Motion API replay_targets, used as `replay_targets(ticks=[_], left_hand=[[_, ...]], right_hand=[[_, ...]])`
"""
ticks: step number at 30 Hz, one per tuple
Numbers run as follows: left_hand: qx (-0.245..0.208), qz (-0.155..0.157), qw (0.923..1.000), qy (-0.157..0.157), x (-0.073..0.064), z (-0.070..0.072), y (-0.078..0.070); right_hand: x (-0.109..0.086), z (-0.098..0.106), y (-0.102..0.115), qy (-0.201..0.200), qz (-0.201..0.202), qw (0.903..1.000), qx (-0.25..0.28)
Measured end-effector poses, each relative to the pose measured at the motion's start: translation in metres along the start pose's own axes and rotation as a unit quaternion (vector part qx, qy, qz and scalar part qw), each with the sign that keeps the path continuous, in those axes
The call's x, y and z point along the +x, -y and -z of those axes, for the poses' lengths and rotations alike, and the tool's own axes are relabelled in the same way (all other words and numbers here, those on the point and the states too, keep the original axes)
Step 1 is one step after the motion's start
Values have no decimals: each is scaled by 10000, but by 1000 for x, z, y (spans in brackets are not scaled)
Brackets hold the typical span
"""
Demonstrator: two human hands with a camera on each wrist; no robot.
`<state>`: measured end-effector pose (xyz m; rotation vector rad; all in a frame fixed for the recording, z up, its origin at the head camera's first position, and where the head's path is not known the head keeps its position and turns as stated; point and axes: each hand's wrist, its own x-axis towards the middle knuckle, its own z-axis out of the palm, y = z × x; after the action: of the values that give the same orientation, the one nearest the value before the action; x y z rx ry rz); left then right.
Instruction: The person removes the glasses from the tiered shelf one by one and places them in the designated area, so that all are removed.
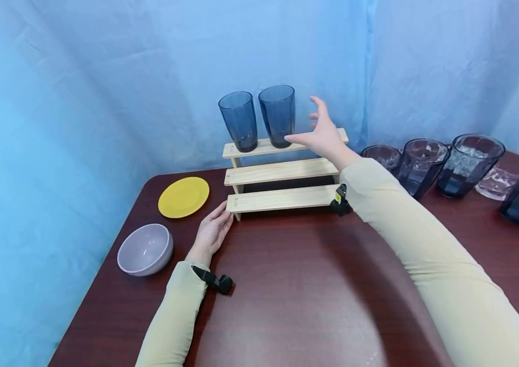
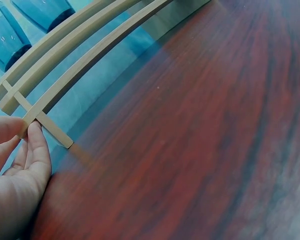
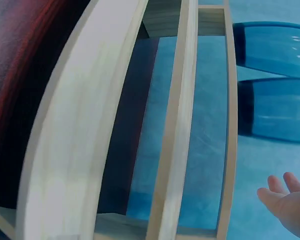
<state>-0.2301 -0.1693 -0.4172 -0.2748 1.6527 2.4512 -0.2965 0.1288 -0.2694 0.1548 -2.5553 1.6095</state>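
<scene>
A three-step wooden shelf rack stands at the back of the table. Two blue glasses, a left one and a right one, stand upright on its top step. My left hand pinches the left end of the lowest step, thumb above and fingers below in the left wrist view. Just right of the right glass, my right hand is raised with thumb and fingers spread, holding nothing. The right wrist view shows that hand apart from the nearer glass.
At the left lie a yellow plate and a pale lilac bowl. Several dark glasses and a clear glass stand at the right, partly behind my right arm. A blue curtain hangs behind the table.
</scene>
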Motion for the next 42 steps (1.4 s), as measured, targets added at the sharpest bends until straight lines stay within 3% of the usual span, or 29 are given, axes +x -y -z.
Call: replay_targets(ticks=[4,10,15,32,42], left_hand=[[-45,-146,9998,161,-2,4,1],[-82,113,9998,-117,-5,1,-5],[-242,261,9993,-131,-8,1,-8],[-176,233,9995,-145,-8,6,-4],[-147,113,9996,-194,-8,7,-3]], right_hand=[[7,-10,7,52,283,9991,-312],[16,-21,18,110,497,9970,-576],[17,-27,19,167,467,9963,-697],[27,-48,5,-185,628,9972,-348],[29,-55,7,-451,599,9968,-276]])
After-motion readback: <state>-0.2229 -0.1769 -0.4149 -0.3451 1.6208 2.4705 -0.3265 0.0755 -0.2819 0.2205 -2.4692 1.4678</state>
